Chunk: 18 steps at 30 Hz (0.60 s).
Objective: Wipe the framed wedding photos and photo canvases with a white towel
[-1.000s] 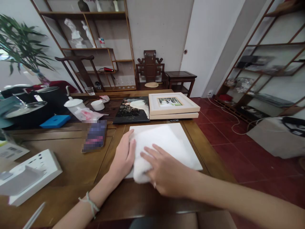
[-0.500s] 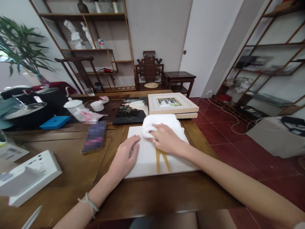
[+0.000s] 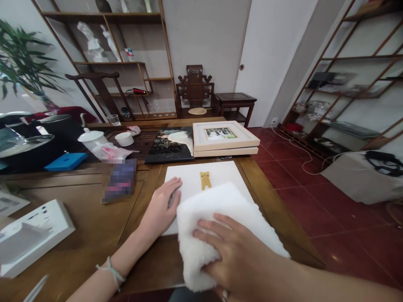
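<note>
A white fluffy cloth is gripped by my right hand, fingers curled into its folds. The cloth covers the near part of a white board and hangs over its front edge. On the board, the top of a flat yellow cut-out figure shows; its lower end is hidden under the cloth. My left hand lies with fingers stretched out along the board's left edge, holding nothing.
Behind the board lie a stack of light wooden frames and a dark picture panel. Leftward are a pixelated packet, a blue block, a white teapot and a white power strip. The table's edge runs along the right.
My right hand has drawn the cloth from the board's far side towards me, and the cloth is more spread out. The figure's top is uncovered. My left hand stays on the board.
</note>
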{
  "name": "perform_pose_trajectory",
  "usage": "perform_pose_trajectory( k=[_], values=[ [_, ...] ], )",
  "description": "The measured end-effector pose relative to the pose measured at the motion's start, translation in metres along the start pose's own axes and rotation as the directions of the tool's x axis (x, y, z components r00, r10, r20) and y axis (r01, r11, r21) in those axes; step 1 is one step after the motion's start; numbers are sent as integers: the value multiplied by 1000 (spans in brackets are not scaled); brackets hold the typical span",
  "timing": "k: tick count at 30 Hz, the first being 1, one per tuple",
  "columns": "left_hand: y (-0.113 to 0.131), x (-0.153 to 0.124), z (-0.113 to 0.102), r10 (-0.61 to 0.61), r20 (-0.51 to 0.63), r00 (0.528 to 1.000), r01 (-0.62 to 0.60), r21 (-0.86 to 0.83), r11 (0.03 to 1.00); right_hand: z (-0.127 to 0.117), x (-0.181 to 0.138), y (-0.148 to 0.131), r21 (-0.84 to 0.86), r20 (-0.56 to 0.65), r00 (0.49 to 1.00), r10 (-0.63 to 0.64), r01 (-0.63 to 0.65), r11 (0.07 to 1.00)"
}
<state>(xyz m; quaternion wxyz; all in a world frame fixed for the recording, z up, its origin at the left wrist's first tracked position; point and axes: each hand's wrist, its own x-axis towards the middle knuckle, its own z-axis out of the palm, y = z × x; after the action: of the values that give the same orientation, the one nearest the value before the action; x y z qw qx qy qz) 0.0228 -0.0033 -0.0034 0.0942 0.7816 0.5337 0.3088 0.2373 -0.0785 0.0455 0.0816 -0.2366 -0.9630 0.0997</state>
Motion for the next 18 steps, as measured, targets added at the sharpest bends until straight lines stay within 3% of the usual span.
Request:
perform_pose_trajectory(
  k=[5,12,15,18],
  values=[
    [0,0,1,10,-1,1000,-10,16,1000,-3,2,27,157,-136,963,232,-210,965],
    [-1,0,1,9,-8,1000,-9,-2,1000,-2,28,95,31,-286,892,351,-358,933],
    [-1,0,1,8,-8,1000,-8,-3,1000,-4,30,104,2,-303,887,347,-364,931],
    [-2,0,1,7,-9,1000,-7,-1,1000,-2,21,93,-7,-229,921,314,-325,946]
  ],
)
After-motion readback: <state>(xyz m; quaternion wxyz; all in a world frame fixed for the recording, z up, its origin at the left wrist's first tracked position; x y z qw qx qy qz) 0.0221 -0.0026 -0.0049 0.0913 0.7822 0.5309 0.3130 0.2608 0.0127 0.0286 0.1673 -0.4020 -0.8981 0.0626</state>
